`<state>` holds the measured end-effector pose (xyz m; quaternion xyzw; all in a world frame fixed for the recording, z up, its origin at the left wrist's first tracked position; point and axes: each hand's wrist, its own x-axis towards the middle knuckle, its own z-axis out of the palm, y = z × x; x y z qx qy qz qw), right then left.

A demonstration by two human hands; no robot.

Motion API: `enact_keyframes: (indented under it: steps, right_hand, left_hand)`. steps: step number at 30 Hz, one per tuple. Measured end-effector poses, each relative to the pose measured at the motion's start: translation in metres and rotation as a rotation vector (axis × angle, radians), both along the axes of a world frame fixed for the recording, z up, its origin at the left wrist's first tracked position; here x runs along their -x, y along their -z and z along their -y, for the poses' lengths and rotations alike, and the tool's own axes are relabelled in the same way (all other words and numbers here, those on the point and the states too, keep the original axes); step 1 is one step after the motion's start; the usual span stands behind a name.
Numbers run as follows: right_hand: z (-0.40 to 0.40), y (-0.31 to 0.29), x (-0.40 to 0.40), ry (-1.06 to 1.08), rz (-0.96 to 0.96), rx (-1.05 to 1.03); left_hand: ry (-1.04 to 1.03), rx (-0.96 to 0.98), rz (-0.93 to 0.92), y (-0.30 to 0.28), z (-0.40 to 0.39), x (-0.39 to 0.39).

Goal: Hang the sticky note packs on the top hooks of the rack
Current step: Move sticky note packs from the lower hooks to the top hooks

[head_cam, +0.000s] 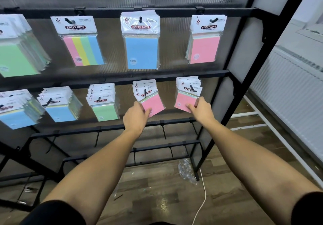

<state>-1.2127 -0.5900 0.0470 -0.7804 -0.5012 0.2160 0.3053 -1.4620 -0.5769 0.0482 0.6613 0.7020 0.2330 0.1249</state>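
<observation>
Reaching up with both bare arms, I have my left hand (136,115) pinching the lower corner of a pink sticky note pack (151,102) hanging tilted on a middle-row hook, while my right hand (202,108) grips the right edge of a second pink pack (185,100) on the hook just beside it at 3 o'clock. My fingertips are partly hidden behind the packs, so how far they wrap round I cannot tell. At 12 o'clock from my hands, the top bar of the black rack (227,12) carries a blue pack (141,50), a pink stack (204,50) at 1 o'clock, a four-colour striped pack (83,50) at 11 o'clock and a green stack (15,60) cut off by the left edge. At 9 o'clock, the middle row holds a green pack (104,111) and two blue stacks, the far one cropped. Below, at 6 o'clock, bare hooks, crumpled clear wrap (187,171) and a white cable (202,198) show on the wood floor; small print on the packs is unreadable.
</observation>
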Motion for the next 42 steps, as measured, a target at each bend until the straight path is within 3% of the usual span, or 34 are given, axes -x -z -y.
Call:
enact_keyframes:
  steps: [3,7,16,23,31,42]
  right_hand:
    - [0.008,0.007,0.003,0.032,-0.097,-0.068]
    - [0.022,0.014,0.011,0.081,-0.090,-0.140]
    - [0.057,0.009,0.031,0.168,-0.039,-0.195]
    - [0.092,-0.002,0.042,0.198,-0.160,-0.358]
    - [0.131,-0.007,0.065,0.126,-0.201,-0.369]
    - [0.143,-0.086,0.074,0.186,-0.157,-0.559]
  left_hand:
    - [0.017,-0.008,0.115,0.002,0.008,-0.001]
    - [0.009,0.008,0.258,0.004,0.014,0.002]
    - [0.086,-0.027,0.199,-0.002,0.032,0.009]
    - [0.131,-0.104,0.275,-0.003,0.064,0.024]
    - [0.292,-0.191,0.310,-0.024,0.084,0.047]
    - [0.476,-0.288,0.400,-0.089,0.084,0.048]
